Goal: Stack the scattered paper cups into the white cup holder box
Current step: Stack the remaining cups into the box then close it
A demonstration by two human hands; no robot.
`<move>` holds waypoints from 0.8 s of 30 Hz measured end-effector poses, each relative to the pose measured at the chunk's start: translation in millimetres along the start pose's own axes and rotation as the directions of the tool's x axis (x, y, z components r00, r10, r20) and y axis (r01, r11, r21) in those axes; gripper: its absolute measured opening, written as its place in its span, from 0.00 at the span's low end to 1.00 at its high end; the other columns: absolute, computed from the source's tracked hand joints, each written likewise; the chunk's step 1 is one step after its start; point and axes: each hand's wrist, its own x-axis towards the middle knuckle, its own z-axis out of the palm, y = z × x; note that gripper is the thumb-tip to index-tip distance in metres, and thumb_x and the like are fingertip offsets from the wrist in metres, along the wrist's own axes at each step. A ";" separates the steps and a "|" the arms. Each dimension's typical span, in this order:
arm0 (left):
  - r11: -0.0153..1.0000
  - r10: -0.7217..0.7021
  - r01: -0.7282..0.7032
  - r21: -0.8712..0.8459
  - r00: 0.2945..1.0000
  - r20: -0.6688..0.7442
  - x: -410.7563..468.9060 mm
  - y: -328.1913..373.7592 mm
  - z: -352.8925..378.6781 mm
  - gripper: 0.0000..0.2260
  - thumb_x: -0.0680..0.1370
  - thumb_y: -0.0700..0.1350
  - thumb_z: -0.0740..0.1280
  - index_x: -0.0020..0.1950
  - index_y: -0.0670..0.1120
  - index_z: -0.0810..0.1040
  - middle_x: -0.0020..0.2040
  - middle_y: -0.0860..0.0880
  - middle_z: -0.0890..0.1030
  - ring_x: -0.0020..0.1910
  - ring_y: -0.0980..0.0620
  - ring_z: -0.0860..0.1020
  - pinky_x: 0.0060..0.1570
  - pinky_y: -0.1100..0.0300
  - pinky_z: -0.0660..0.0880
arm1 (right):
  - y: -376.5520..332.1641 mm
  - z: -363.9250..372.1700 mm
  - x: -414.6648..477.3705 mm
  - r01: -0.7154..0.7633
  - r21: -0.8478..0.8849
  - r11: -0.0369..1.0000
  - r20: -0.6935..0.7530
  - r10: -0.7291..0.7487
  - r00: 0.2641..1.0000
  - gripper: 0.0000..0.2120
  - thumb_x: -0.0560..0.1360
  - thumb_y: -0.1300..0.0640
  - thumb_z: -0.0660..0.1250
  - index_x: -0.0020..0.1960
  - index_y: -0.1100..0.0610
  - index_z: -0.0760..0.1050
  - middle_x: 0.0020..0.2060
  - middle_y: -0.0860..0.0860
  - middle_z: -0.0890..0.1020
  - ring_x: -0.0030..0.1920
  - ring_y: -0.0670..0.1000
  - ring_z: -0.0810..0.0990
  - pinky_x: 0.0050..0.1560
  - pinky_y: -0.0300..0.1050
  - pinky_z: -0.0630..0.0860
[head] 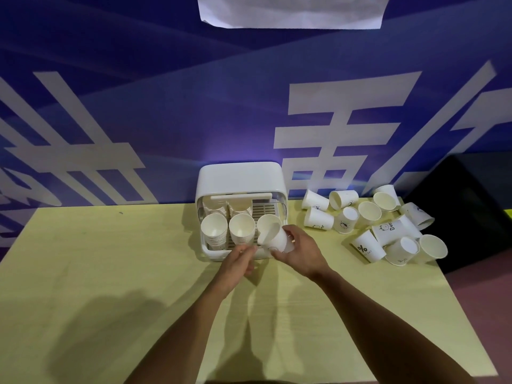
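Right hand (300, 252), at the front right corner of the white cup holder box (241, 177), grips one paper cup (277, 239). Fingers and thumb wrap its wall; the cup is tilted, mouth aimed into the box's front right slot. Left hand (238, 260) is at the box's front edge with its fingertips at the rim. It's blurred, so can't tell if it pinches the rim or only touches it.

A cup in the slot (265, 220) sits right behind the held cup, and the held cup's rim overlaps it. Can't tell whether it's a single cup or the top of a stack.

Front left stack (214, 230) and front middle stack (241, 228) stand upright in the box, mouths up. Two back stacks (221, 209) are half hidden under the raised lid, count unreadable. The back right bay shows only slotted floor.

Scattered cups (370, 213) lie in a heap right of the box, on the same table (110, 273). Some lie on their sides, some are upside down, some mouth up. Prints on them are mostly too small to read.

Dark object (471, 206), further right of the box past the heap, can't be identified. Blue wall banner (110, 106) rises behind the box, its white characters cut off. White sheet (291, 9) above the box is cropped by the frame top.
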 end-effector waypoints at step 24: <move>0.957 -0.049 0.047 0.286 0.999 -0.001 -2.1 -39.5 -30.7 0.07 0.74 0.57 0.70 0.49 0.58 0.78 0.53 0.52 0.82 0.51 0.52 0.81 0.46 0.58 0.75 | -23.4 29.3 33.0 -0.022 0.007 1.000 -0.207 0.023 0.978 0.36 0.69 0.42 0.76 0.71 0.47 0.63 0.64 0.47 0.76 0.60 0.49 0.75 0.57 0.51 0.78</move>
